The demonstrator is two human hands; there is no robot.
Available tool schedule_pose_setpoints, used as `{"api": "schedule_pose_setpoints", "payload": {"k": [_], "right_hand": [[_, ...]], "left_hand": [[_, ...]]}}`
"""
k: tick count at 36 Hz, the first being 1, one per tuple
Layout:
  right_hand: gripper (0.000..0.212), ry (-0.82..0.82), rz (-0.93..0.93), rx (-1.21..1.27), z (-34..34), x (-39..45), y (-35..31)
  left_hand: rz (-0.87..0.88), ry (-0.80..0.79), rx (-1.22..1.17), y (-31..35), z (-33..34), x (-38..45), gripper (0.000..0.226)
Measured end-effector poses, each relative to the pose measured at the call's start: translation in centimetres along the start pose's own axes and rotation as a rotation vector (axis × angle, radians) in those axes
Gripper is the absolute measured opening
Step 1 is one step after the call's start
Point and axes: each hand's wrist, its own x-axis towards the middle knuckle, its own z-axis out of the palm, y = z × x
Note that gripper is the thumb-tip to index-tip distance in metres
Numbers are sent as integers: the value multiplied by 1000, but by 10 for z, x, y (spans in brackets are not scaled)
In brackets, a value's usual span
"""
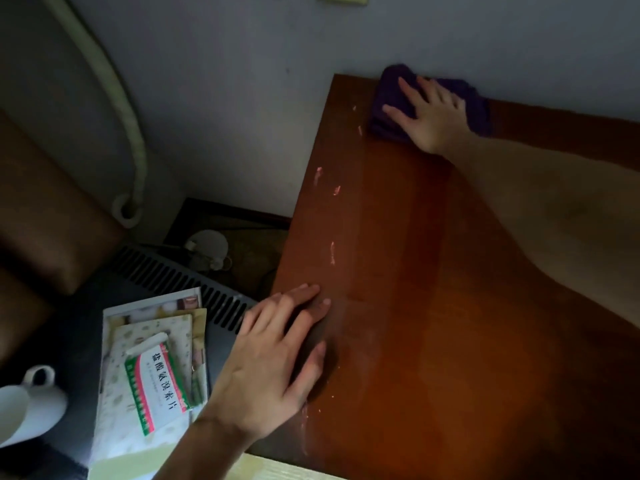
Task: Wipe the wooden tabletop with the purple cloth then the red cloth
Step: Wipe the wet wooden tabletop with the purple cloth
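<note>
Both hands lie spread: right (429,112) half-hiding purple cloth (391,98), left (277,362) on tabletop (433,323).

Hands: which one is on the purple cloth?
The right hand, far by the wall, presses flat on the purple cloth; the left hand rests on bare wooden tabletop.

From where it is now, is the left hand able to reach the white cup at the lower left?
Probably yes. The left hand lies flat on the tabletop's left edge and holds nothing. Between it and the white cup lie only a flat medicine box and booklets, which it could pass over.
</note>
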Motion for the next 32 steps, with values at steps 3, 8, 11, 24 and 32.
{"api": "schedule_pose_setpoints", "payload": {"k": [3,8,11,24,32], "right_hand": [[84,-3,88,19,3,0,-16],[86,-12,97,19,10,-23,-40],[84,-16,36,-8,16,-47,-58],[77,-36,-169,-68,45,-252,-136],[79,-13,-264,-100,59,-385,-158]], "left_hand": [[13,25,1,0,1,0,46],[37,70,-7,-3,4,0,45],[54,100,-14,-2,4,0,44],[-198,572,-244,-16,-6,-22,27],[-174,499,-310,-20,-23,-36,33]]}}
